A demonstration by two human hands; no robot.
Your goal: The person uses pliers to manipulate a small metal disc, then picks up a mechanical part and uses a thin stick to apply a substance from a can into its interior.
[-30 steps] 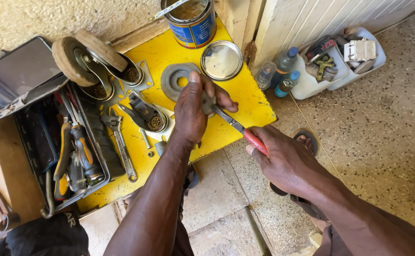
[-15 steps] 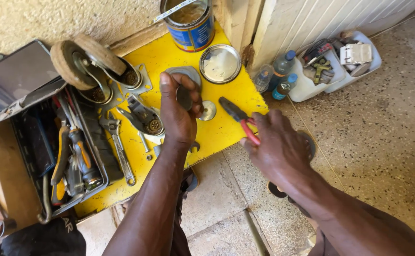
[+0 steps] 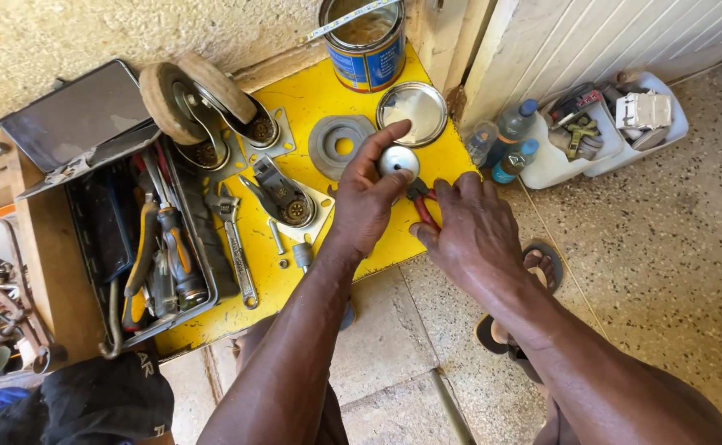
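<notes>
- Small round metal cap [image 3: 398, 161]: it sits between the thumb and fingers of the left hand [image 3: 365, 202], held just above the yellow board [image 3: 311, 99], shiny face up.
- Left hand: fingers are curled narrowly round the cap's rim, the forefinger arching over the top edge.
- Right hand [image 3: 472, 235]: closed on the red-handled pliers [image 3: 421, 200], whose dark nose lies just beside the cap's lower edge; whether it touches the cap I cannot tell.
- Grey metal ring [image 3: 340, 146] lies flat on the board just left of the left hand.
- Shallow metal lid [image 3: 411, 112] rests on the board above the cap, near the blue tin [image 3: 367, 45] of brownish stuff.
- Caster wheels [image 3: 200, 103] on their plates stand at the board's upper left; another caster bracket [image 3: 283, 194] lies near the left wrist.
- Adjustable wrench [image 3: 233, 243] lies along the board's left edge, beside the open toolbox [image 3: 142, 247] of hand tools.
- Plastic bottles [image 3: 505, 140] stand right of the board, by a white tub [image 3: 559, 161] of oddments.
</notes>
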